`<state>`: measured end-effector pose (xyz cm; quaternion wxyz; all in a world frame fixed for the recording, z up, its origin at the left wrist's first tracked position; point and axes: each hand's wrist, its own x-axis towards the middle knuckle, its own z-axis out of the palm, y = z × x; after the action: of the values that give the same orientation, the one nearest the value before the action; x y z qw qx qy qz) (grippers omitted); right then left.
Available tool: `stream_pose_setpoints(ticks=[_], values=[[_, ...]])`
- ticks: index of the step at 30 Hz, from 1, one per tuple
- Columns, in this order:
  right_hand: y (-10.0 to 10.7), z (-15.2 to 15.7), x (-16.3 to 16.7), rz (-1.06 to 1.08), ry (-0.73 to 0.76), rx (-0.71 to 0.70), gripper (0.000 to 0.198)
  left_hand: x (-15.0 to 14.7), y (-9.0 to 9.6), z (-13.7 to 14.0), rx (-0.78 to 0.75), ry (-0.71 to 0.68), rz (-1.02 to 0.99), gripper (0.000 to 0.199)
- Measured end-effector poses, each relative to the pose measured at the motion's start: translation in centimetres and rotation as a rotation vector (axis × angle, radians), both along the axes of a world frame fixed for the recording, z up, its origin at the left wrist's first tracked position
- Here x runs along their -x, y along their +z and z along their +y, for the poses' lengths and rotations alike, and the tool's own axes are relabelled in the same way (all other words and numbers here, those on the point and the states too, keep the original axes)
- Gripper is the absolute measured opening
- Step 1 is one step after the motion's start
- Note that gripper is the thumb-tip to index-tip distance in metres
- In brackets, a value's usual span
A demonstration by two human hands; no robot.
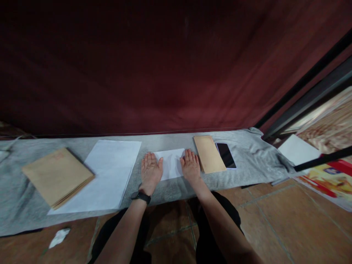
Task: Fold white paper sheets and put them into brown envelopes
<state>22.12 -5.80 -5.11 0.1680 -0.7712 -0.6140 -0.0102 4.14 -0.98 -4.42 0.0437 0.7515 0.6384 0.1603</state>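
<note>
A small sheet of white paper (172,165), possibly folded, lies on the grey cloth in front of me. My left hand (151,170) rests flat at its left edge, fingers stretched forward and thumb toward the paper. At the opposite edge my right hand (191,167) lies flat in the same way. Neither hand grips anything. Close to the right hand is a small stack of brown envelopes (210,154). Larger white sheets (110,172) lie left of my left hand, partly under another stack of brown envelopes (57,174).
A phone (226,156) with a dark screen lies beside the right envelopes. The grey cloth (250,157) covers a narrow bench before a dark red curtain (154,73). A crumpled white tissue (59,236) is on the tiled floor. Dark metal bars (310,88) stand at the right.
</note>
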Motion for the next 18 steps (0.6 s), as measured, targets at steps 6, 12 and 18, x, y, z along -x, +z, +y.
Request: stream_pose_setpoints(ticks=[6, 12, 18], values=[[0.8, -1.4, 1.7, 0.01, 0.335, 0.046, 0.051, -0.6, 1.9, -1.0, 0.134, -0.548, -0.206, 0.058], [0.3, -2.8, 2.2, 0.023, 0.421, 0.096, 0.052, -0.2, 1.8, -1.7, 0.246, -0.683, -0.126, 0.056], [0.8, -4.0, 2.4, 0.03, 0.546, 0.1, 0.05, 0.1, 0.5, -0.6, 0.168, -0.618, -0.024, 0.056]])
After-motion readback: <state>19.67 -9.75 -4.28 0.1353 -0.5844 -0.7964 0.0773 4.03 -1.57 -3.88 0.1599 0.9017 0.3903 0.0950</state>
